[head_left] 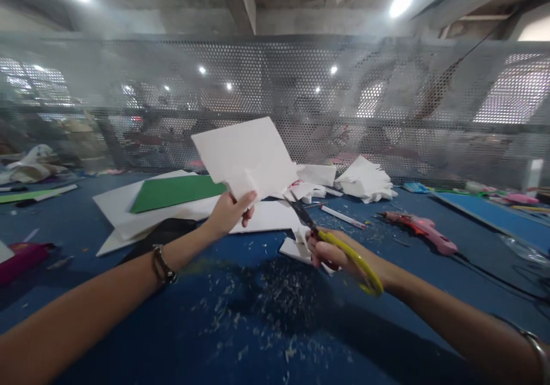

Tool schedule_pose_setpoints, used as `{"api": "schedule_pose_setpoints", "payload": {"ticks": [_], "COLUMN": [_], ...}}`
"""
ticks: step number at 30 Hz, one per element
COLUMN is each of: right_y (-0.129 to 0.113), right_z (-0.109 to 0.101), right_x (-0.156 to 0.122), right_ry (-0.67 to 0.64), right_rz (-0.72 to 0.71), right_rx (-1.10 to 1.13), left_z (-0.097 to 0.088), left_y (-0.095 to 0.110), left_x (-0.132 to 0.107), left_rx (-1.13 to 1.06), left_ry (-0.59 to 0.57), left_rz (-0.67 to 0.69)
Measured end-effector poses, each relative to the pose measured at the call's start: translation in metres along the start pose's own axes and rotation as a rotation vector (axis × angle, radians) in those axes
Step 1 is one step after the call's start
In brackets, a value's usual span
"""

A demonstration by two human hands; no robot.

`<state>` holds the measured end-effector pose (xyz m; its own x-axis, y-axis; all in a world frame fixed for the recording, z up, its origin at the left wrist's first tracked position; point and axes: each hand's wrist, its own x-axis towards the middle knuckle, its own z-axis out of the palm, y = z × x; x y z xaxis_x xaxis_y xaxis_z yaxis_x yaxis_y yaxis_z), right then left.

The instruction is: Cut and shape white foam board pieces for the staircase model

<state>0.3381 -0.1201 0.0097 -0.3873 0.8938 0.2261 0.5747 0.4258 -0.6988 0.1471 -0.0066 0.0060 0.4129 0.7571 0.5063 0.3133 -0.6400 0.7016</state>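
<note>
My left hand (234, 212) pinches the lower edge of a white sheet (244, 153), raised upright above the table. A smaller white piece overlaps the sheet near my thumb. My right hand (335, 250) is closed around scissors with yellow handles (358, 262), and their dark blades point up and left, apart from the raised sheet. White scraps (296, 250) lie beside and partly behind the right fingers. Whether the blades are spread is hard to make out. Fine white shreds (283, 299) are scattered over the blue tabletop (172, 339) below both hands.
A green sheet (176, 193) rests on white sheets at left. Cut white pieces (365, 179) are piled toward the back. A pink glue gun (423, 230) with a black cord lies right, near a blue board (498, 216). A pen (342, 217) lies mid-table; a perforated metal panel (292, 87) stands behind.
</note>
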Motion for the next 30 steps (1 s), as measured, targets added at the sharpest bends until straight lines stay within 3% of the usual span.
{"api": "schedule_pose_setpoints", "payload": {"ticks": [3, 6, 9, 12, 14, 20, 25, 28, 30], "right_y": [0.006, 0.009, 0.007, 0.002, -0.001, -0.001, 0.005, 0.007, 0.006], "right_z": [0.009, 0.023, 0.035, 0.045, 0.052, 0.059, 0.046, 0.035, 0.029], "right_x": [0.003, 0.006, 0.009, 0.012, 0.012, 0.01, 0.008, 0.008, 0.008], "right_ry": [0.149, 0.274, 0.324, 0.432, 0.501, 0.584, 0.62, 0.662, 0.67], "right_rz": [0.002, 0.019, 0.038, 0.11, 0.16, 0.196, 0.165, 0.161, 0.146], "right_rx": [0.256, 0.546, 0.734, 0.788, 0.809, 0.8, 0.82, 0.78, 0.802], "left_z": [-0.013, -0.013, -0.001, 0.016, 0.025, 0.035, 0.023, 0.013, 0.011], "left_y": [-0.001, 0.01, 0.026, 0.038, 0.042, 0.043, 0.036, 0.028, 0.022], "left_x": [0.004, -0.002, -0.015, -0.033, -0.042, -0.052, -0.039, -0.025, -0.017], "left_rx": [0.268, 0.46, 0.684, 1.107, 1.228, 1.17, 1.016, 0.814, 0.596], "left_ry": [0.035, 0.053, 0.026, -0.093, -0.143, -0.179, -0.212, -0.203, -0.269], "left_rz": [0.07, 0.133, 0.204, 0.315, 0.335, 0.346, 0.38, 0.261, 0.101]}}
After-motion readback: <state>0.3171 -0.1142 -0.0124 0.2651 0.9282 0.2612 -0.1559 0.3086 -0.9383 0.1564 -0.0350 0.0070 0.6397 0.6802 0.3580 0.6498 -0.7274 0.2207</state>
